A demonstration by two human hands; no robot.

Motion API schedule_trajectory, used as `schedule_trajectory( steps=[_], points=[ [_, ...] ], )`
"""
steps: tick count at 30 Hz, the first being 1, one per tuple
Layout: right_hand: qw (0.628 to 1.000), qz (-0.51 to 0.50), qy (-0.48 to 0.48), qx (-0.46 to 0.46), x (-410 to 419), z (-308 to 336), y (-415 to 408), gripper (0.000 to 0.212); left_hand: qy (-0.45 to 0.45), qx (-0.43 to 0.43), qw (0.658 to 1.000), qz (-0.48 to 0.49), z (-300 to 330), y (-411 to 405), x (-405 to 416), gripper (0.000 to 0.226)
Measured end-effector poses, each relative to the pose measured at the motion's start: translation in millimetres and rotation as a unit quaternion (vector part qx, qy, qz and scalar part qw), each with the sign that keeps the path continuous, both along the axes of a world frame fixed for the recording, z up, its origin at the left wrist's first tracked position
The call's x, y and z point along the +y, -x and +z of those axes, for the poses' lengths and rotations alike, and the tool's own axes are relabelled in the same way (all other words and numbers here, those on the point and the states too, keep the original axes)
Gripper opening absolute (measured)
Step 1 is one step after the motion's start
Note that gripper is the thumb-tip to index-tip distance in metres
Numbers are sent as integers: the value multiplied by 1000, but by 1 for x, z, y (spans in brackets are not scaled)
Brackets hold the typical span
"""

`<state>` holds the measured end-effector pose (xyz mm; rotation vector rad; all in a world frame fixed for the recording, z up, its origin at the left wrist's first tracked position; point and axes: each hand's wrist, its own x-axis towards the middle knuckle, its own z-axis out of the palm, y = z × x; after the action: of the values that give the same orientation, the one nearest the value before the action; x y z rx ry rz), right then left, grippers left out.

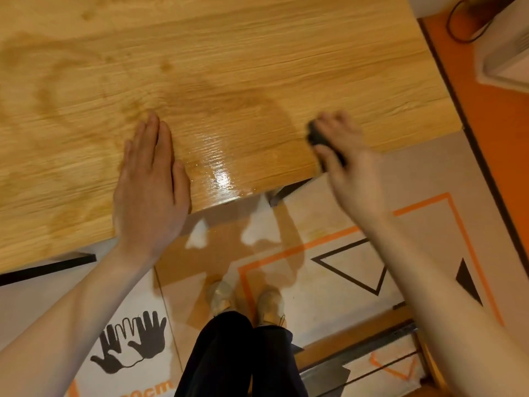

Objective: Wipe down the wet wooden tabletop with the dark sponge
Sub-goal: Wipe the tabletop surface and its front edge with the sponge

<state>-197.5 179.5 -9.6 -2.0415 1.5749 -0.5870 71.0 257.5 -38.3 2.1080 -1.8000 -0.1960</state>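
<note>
Partway: right hand (347, 164) fingers curled around sponge (325, 143) at frame right; left hand (150, 181) flat, fingers together on tabletop (257, 53). Glossy wet patch (220, 170) at lower-center edge remains.

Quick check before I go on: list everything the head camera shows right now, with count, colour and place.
tabletop: one, light wood with wet patches, upper left and centre
wet glare: one, shiny, near table edge between the hands
sponge: one, dark, near the table's right corner
floor mat: one, pale with orange lines and black triangles, below the table
hand-outline print: one pair, black, lower left on the floor
cable: one, black, top right
shoes: two, beige, bottom centre
left hand: flat on the tabletop
right hand: grips the sponge
</note>
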Motion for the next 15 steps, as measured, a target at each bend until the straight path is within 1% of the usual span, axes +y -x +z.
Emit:
schedule_trajectory(
  steps=[2,3,4,5,6,7,9,11,12,13,14,15],
  points=[
    [991,-132,2,-13,-7,-1,25,37,7,-15,1000,2,-1,1,0,55],
    [982,-186,6,-26,-8,-2,24,38,9,-18,1000,2,-2,0,0,54],
    [976,-215,8,-36,-6,-2,12,39,10,-17,1000,3,-3,-2,0,54],
    [977,-210,10,-43,-2,-2,-6,38,10,-15,1000,5,-4,-3,-1,54],
    [983,-174,16,-47,6,-3,-28,38,9,-12,1000,7,-4,-4,-1,53],
    [992,-116,23,-45,16,-4,-50,36,10,-12,1000,8,-5,-5,-2,54],
    [999,32,36,-19,38,-5,-86,35,14,-14,1000,10,-5,-4,-1,54],
    [985,163,50,16,47,-6,-92,36,15,-18,1000,12,-5,-2,0,55],
    [977,205,50,24,42,-5,-82,37,16,-18,1000,14,-5,-1,0,55],
    [974,222,47,24,35,-5,-66,37,18,-17,1000,15,-5,-1,0,55],
    [975,215,44,17,27,-6,-48,36,20,-15,1000,15,-5,-2,0,55],
    [982,181,47,13,19,-7,-27,36,23,-14,1000,14,-5,-2,0,55]
  ],
)
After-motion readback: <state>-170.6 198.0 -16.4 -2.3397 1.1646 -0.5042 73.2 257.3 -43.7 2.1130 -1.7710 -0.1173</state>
